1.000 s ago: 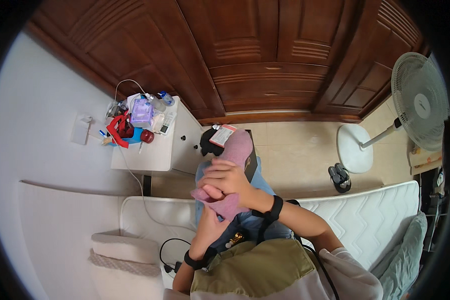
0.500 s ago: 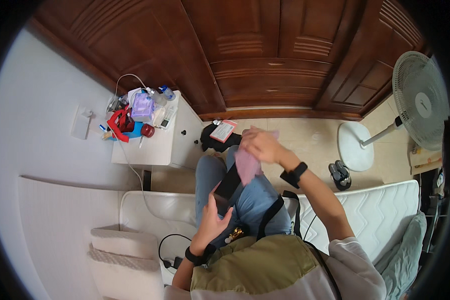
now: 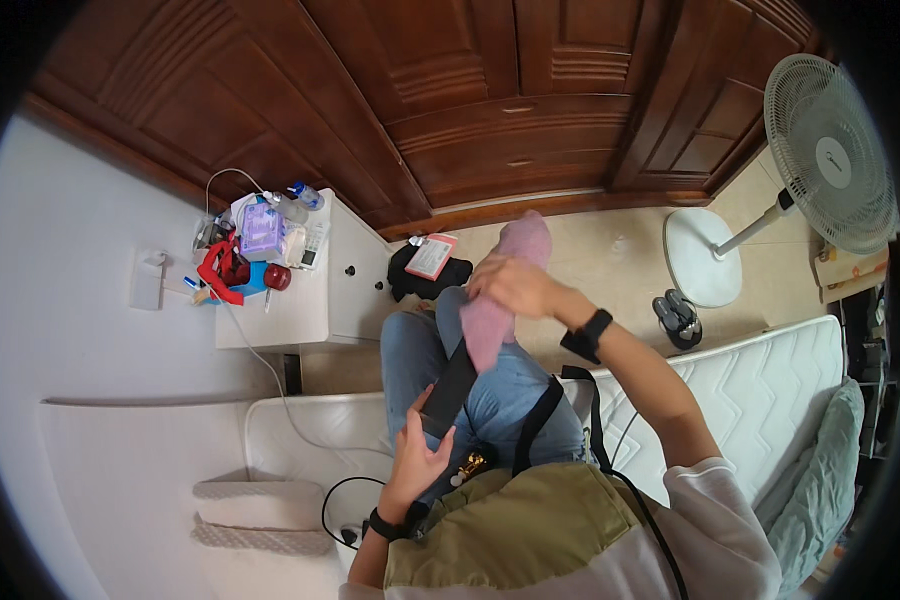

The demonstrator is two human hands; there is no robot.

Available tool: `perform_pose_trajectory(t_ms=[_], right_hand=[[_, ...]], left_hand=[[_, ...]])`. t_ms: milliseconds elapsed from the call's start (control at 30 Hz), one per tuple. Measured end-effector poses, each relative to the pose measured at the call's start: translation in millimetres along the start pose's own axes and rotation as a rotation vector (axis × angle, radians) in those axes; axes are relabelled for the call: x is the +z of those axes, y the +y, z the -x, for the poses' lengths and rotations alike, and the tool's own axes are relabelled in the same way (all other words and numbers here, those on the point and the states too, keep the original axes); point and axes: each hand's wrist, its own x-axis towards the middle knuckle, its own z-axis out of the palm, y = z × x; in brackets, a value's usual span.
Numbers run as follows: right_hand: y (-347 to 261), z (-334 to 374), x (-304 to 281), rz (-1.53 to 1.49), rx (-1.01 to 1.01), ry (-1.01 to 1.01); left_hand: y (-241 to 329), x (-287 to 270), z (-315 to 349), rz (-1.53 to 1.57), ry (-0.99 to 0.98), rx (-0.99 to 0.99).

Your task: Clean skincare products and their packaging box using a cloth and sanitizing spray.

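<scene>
Over my lap, my left hand (image 3: pixel 417 462) grips the near end of a long black box (image 3: pixel 448 397), fingers along one side and thumb on the other. The box slants away from me toward the far right. My right hand (image 3: pixel 518 286) is closed on a pink cloth (image 3: pixel 485 338), which covers the far end of the box. Part of the cloth flares out past my knuckles on the far side. How far the box reaches beneath the cloth is hidden.
A white bedside cabinet (image 3: pixel 355 310) at left bears a purple tissue pack (image 3: pixel 262 232), bottles and a remote. Beyond my knees, a red-and-white booklet (image 3: pixel 431 256) lies on black fabric. A standing fan (image 3: pixel 830 160) and slippers (image 3: pixel 678 318) are at right. I sit on a white mattress (image 3: pixel 710 400).
The cloth now stretches out farther beyond my right hand, and more of it shows on the far side. My left hand keeps its grip on the box. The whole view has shifted slightly.
</scene>
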Motion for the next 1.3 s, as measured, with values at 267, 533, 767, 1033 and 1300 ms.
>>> perform_pose_trajectory(t_ms=[267,533,767,1033,1300], right_hand=[[-21,-23,40,-1.168,0.422,0.288],[-45,-26,34,-1.302,0.321,0.168],[-114,-33,-12,-0.871,0.125,0.184],[-126,-11,-32,-0.596,-0.064,-0.037],[-128,10,-37,-0.742,0.159,0.731]], left_hand=[[-16,-20,10,-0.314,0.024,0.213],[58,-58,-45,-0.308,-0.339,0.001],[64,-22,-45,-0.56,0.067,0.1],[63,-24,3,-0.376,0.087,0.117],[62,-9,4,-0.35,0.118,0.118]])
